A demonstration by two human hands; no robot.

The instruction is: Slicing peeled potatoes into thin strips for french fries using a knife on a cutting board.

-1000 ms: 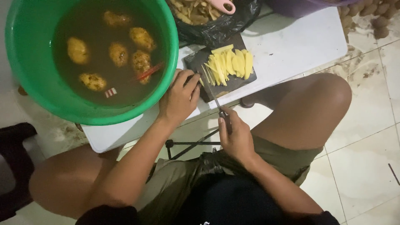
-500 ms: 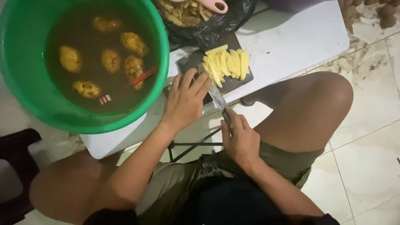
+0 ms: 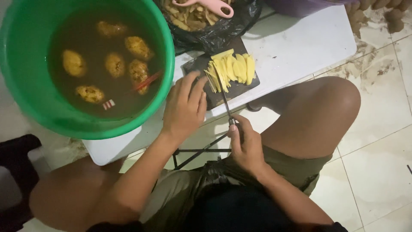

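The fingers of the right hand [image 3: 246, 146] are closed around the dark handle of a thin steel knife [image 3: 226, 103], whose blade reaches to 12 o'clock onto the dark rectangular cutting board [image 3: 223, 92]. The left hand [image 3: 184, 107] lies flat with fingers spread, holding nothing, just at 9 o'clock of the pale yellow potato strips [image 3: 231, 68]. For a good cut, the fingertips should be curled back from the blade. No label is seen on the black plastic bag [image 3: 214, 36] or the round green plastic basin [image 3: 25, 86].
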